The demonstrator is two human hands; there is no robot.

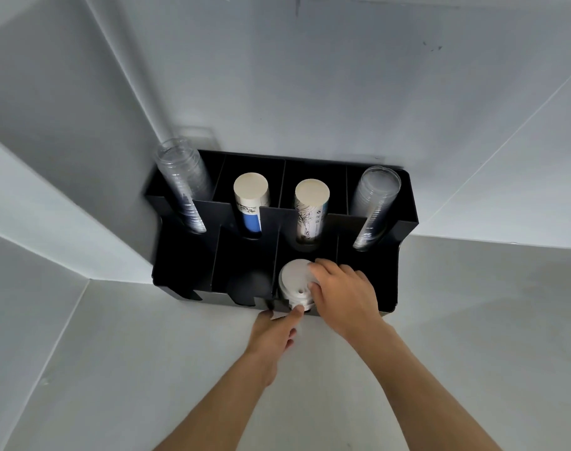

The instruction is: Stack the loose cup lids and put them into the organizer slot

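Observation:
A stack of white cup lids (295,279) sits in the third front slot of the black organizer (404,222). My right hand (346,296) rests over the stack's right side, fingers curled on its top and edge. My left hand (276,328) is below the organizer's front edge, its thumb touching the bottom of the lid stack through the front notch. The lower lids are hidden inside the slot.
The rear slots hold two stacks of clear cups (183,187) (373,206) and two stacks of paper cups (251,203) (310,209). A dark lid stack (250,284) fills the front slot to the left. The organizer stands on a white counter (147,369) against a white wall.

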